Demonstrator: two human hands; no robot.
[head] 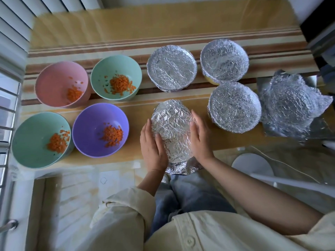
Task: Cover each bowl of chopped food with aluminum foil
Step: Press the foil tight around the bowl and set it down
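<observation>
A bowl wrapped in crinkled aluminum foil [172, 127] stands at the near table edge between my hands. My left hand [153, 147] presses flat against its left side, and my right hand [199, 136] presses flat against its right side, fingers straight. Three foil-covered bowls sit to the right: one at the back middle [171, 67], one at the back right [224, 61], one nearer [234, 106]. On the left stand several uncovered bowls of chopped carrot: pink [61, 84], green [116, 77], purple [100, 130] and a second green [40, 140].
A loose, crumpled foil sheet [291, 104] moulded in a bowl shape lies at the far right on flat foil sheets. The table [126, 33] has a striped yellow cloth under glass. A white stool [252, 163] stands below right. Window bars run along the left.
</observation>
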